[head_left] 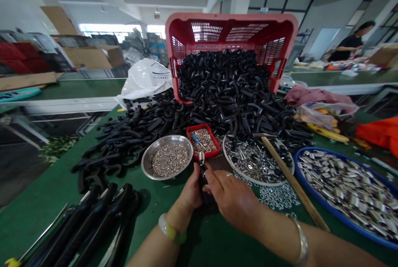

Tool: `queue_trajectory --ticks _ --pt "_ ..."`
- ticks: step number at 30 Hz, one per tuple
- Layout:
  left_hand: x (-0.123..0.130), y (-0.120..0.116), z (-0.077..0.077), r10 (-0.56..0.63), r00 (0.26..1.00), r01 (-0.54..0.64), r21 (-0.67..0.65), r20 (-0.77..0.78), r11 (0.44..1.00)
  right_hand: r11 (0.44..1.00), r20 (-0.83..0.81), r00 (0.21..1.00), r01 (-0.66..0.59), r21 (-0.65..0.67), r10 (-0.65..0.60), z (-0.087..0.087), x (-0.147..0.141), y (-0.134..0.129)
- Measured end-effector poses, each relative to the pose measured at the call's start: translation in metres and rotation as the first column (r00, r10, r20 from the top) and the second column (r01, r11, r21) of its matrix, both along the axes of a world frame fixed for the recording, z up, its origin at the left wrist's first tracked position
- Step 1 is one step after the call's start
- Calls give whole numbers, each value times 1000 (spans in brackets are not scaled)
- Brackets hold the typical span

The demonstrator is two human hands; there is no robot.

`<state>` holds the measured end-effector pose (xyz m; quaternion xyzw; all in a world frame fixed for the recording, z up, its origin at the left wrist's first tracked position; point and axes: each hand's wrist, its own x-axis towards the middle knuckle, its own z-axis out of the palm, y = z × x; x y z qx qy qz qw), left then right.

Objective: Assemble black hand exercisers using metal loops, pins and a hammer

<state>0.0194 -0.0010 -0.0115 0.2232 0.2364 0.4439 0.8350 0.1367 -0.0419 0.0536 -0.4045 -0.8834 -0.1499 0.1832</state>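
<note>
Both my hands meet at the middle of the table, around a small black part (203,180) with a metal spring (201,158) at its upper end. My left hand (192,188) is closed on the left side of the black part. From the right, my right hand (231,194) has its fingers bent over the same part. A red tray (218,146) of small pins with a blue tool stands just beyond them. To the left is a metal bowl (146,166) of small metal pieces. A round tray (264,183) of mixed hardware lies to the right.
A red basket (231,17) spills black parts (224,88) across the back. Long black parts (90,225) lie front left. A hammer (298,188) crosses the round tray beside a blue tray (323,202) of metal sleeves. A person (345,47) is at the far right.
</note>
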Motion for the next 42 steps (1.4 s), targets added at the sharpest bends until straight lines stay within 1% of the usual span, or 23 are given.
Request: queue_trajectory --ticks 3,6,8,13,15,16,18,20,21,22,23,25,26,27,29,32,33,36,37,38,40,41,42 --pt "-1 3 -2 117 991 -109 127 -64 986 998 -144 989 8 -57 -16 -7 4 8" --pt "1 8 -6 229 963 -185 266 -145 946 965 -352 923 65 -253 -154 -17 12 21" --pt "3 9 -8 251 947 -179 318 -199 931 933 -433 877 47 -357 -210 -23 16 26" --pt "7 6 -6 252 925 -145 350 -283 925 954 -457 878 -3 -300 -141 -35 25 34" --pt "9 5 -5 318 874 -165 392 -366 905 924 -467 867 -18 -381 -175 -38 27 40" --pt "9 5 -5 355 842 -177 412 -407 894 880 -487 845 -42 -474 -222 -38 28 44" --pt "11 4 -5 386 804 -185 425 -453 886 712 -513 780 -127 -690 -358 -37 27 50" --pt "13 4 -6 377 818 -206 391 -434 897 521 -467 746 -189 -832 -475 -35 25 55" --pt "14 3 -6 369 835 -225 358 -408 906 476 -423 757 -170 -863 -497 -33 23 57" --pt "15 3 -6 365 850 -250 318 -380 915 492 -378 780 -104 -864 -499 -31 22 58" --pt "16 3 -6 366 860 -280 272 -355 921 562 -336 810 -10 -827 -480 -30 21 58" --pt "18 2 -3 368 872 -328 171 -323 929 753 -258 882 149 -640 -394 -29 20 58" --pt "18 2 -2 360 877 -336 129 -319 933 823 -218 911 188 -536 -350 -29 20 57" --pt "18 2 -1 349 881 -337 95 -318 937 863 -184 929 208 -461 -322 -30 20 57" --pt "19 2 2 331 885 -331 59 -326 942 853 -140 938 216 -475 -316 -33 21 58" --pt "18 3 3 322 890 -321 58 -323 945 710 -111 924 201 -675 -366 -30 24 62" --pt "18 3 3 320 895 -319 53 -310 946 708 -117 924 193 -679 -364 -28 25 63" --pt "16 4 2 286 917 -292 23 -278 956 852 -145 944 191 -487 -295 -21 26 64" --pt "16 4 1 267 921 -275 14 -283 961 868 -146 948 186 -461 -281 -20 27 64" --pt "15 4 1 245 924 -254 6 -292 967 845 -133 951 179 -504 -280 -20 27 63" --pt "14 4 0 216 929 -230 -12 -300 973 747 -95 945 184 -638 -314 -22 28 60" --pt "14 4 1 212 934 -228 -23 -289 973 733 -91 942 187 -654 -322 -24 29 59" --pt "13 4 2 209 938 -226 -32 -275 974 760 -97 945 189 -622 -314 -25 30 57"
